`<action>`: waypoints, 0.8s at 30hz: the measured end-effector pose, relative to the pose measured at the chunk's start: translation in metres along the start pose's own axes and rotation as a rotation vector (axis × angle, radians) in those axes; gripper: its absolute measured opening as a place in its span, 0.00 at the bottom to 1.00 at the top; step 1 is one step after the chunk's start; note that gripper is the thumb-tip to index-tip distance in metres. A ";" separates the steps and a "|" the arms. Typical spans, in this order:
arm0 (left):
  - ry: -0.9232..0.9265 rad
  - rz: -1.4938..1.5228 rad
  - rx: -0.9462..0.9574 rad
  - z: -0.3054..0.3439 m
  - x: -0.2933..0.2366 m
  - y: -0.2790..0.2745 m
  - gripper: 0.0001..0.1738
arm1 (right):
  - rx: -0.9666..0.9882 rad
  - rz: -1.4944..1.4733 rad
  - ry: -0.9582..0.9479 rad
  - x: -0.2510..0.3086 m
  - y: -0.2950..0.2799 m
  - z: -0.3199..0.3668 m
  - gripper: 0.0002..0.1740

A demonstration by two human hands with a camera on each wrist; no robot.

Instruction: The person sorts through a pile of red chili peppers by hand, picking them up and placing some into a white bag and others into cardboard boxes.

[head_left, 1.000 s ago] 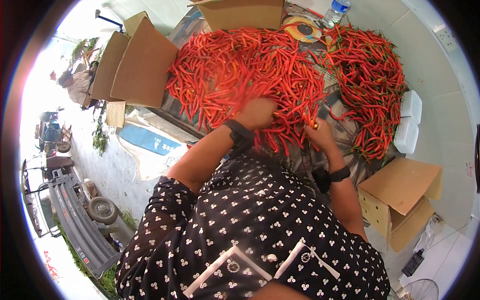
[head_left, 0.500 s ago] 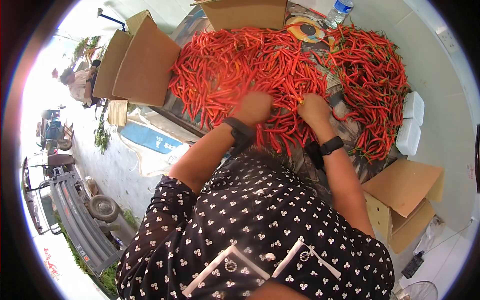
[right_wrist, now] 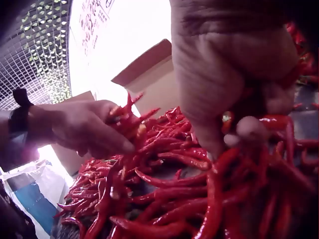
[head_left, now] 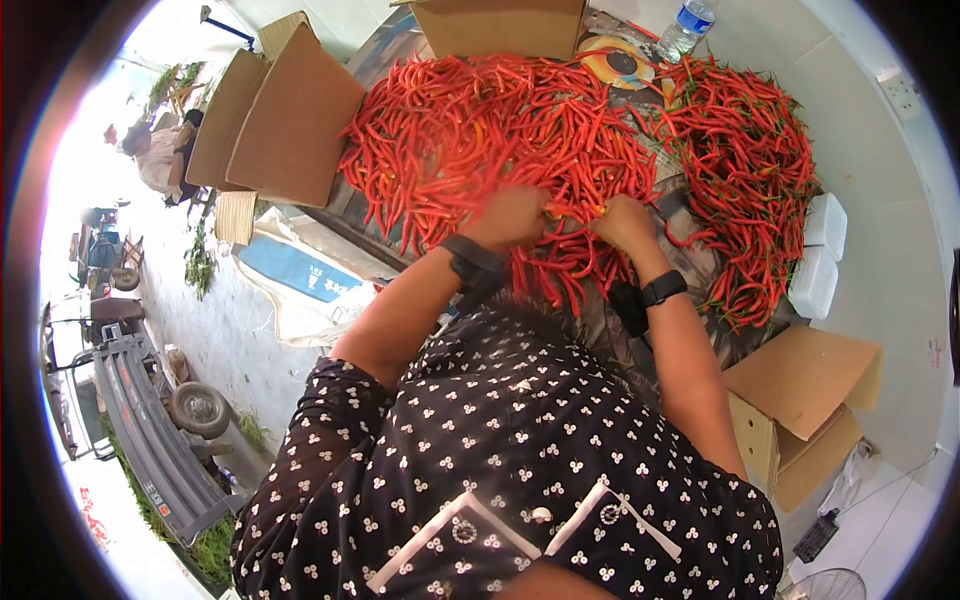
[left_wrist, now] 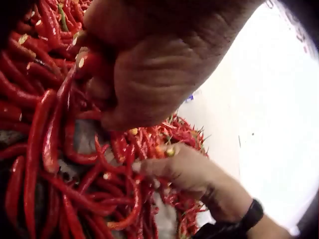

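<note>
Red chili peppers (head_left: 480, 120) lie in a wide heap on a table in front of the person. My left hand (head_left: 510, 217) is over the near part of the heap; in the right wrist view its curled fingers hold a small bunch of chili peppers (right_wrist: 130, 112), tips pointing up. My right hand (head_left: 626, 224) is a short way to its right, level with it. The right fingers curl round a chili pepper (right_wrist: 273, 121), whose cut end shows by the fingertips. In the left wrist view, chili peppers (left_wrist: 82, 60) show cut, pale ends beside the left fingers.
A second pile of chilies with green stems (head_left: 745, 190) lies to the right. Cardboard boxes stand at left (head_left: 295, 125), back (head_left: 500, 28) and lower right (head_left: 805, 385). White plastic tubs (head_left: 815, 283) sit by the right wall. A water bottle (head_left: 687, 30) stands at the back.
My right hand has moved up and left over the heap, closer to the left hand. The left hand stays in nearly the same place.
</note>
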State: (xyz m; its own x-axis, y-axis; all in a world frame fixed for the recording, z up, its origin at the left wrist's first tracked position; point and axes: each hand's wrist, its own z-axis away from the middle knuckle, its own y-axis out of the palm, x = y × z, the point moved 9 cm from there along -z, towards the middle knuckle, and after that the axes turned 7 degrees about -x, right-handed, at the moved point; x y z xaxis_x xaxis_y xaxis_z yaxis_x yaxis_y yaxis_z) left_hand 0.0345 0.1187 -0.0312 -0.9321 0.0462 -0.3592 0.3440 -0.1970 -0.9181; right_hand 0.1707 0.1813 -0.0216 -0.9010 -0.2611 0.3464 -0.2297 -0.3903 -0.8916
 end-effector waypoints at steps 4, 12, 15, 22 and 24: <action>0.003 0.566 -0.133 0.004 0.026 -0.024 0.14 | -0.056 0.048 -0.016 0.002 0.000 0.000 0.17; -0.215 0.945 -0.264 0.068 0.044 -0.111 0.09 | 0.049 -0.223 -0.009 0.004 -0.003 -0.006 0.23; -0.368 0.966 -0.377 0.105 0.056 -0.140 0.09 | -0.020 -0.001 -0.026 0.005 -0.010 -0.003 0.26; -0.610 1.046 -0.723 0.206 0.123 -0.169 0.10 | -0.218 0.180 -0.122 0.013 -0.006 -0.001 0.19; -0.656 1.057 -0.782 0.234 0.138 -0.171 0.09 | -0.218 0.256 -0.111 0.012 -0.006 0.000 0.16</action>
State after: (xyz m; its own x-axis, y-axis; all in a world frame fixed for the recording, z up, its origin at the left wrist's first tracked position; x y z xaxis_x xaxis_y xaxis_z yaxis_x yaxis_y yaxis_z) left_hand -0.1791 -0.0704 0.1155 -0.0235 -0.2643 -0.9641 0.6570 0.7228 -0.2142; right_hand 0.1609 0.1807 -0.0119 -0.8966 -0.4256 0.1225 -0.0855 -0.1051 -0.9908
